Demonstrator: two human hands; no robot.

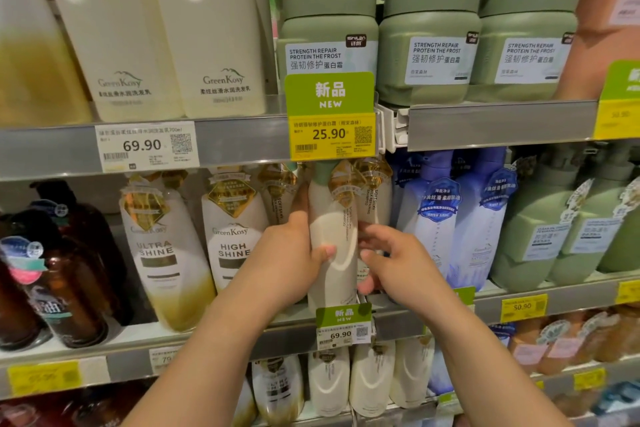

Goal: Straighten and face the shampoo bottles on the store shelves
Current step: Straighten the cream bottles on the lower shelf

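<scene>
We gripped the cream shampoo bottle [332,246] (smooth, likely slippery and heavy) at mid-body on the middle shelf [519,302], left hand [294,253] wrapping at nine o'clock, right hand [391,260] pinching at three.

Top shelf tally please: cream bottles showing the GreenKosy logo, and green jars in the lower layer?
Cream bottles: 2
Green jars: 3
Total: 5

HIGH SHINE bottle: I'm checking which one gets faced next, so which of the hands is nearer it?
Left. The left hand grips the white bottle just right of the HIGH SHINE bottle; the right hand is farther right.
</scene>
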